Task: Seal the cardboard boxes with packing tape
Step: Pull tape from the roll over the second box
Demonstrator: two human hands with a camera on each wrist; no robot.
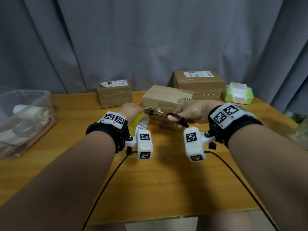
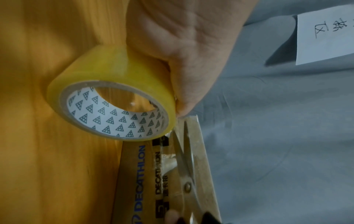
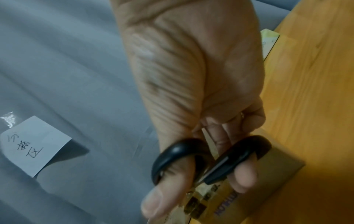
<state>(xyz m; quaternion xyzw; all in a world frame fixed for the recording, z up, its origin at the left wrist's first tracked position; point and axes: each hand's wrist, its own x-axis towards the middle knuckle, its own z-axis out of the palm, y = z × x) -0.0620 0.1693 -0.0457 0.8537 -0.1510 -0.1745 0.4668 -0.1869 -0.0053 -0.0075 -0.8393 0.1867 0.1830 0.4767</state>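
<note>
My left hand (image 1: 130,110) grips a roll of yellowish packing tape (image 1: 140,121) just left of a brown printed cardboard box (image 1: 166,97) in the middle of the table. In the left wrist view the tape roll (image 2: 107,97) sits under my left hand (image 2: 184,60), its free end running to the box (image 2: 145,181). My right hand (image 1: 191,111) holds black-handled scissors (image 1: 163,114), thumb and fingers through the loops. The scissor blades (image 2: 186,153) are slightly parted at the tape beside the roll. The right wrist view shows my right hand (image 3: 191,75) in the scissors' handles (image 3: 208,157).
Two more cardboard boxes stand at the back: a small one (image 1: 115,93) left and a larger one (image 1: 198,82) right. A green tissue pack (image 1: 238,93) lies far right. A clear plastic tub (image 1: 23,120) sits at the left edge of the wooden table (image 1: 166,180). Grey curtain behind.
</note>
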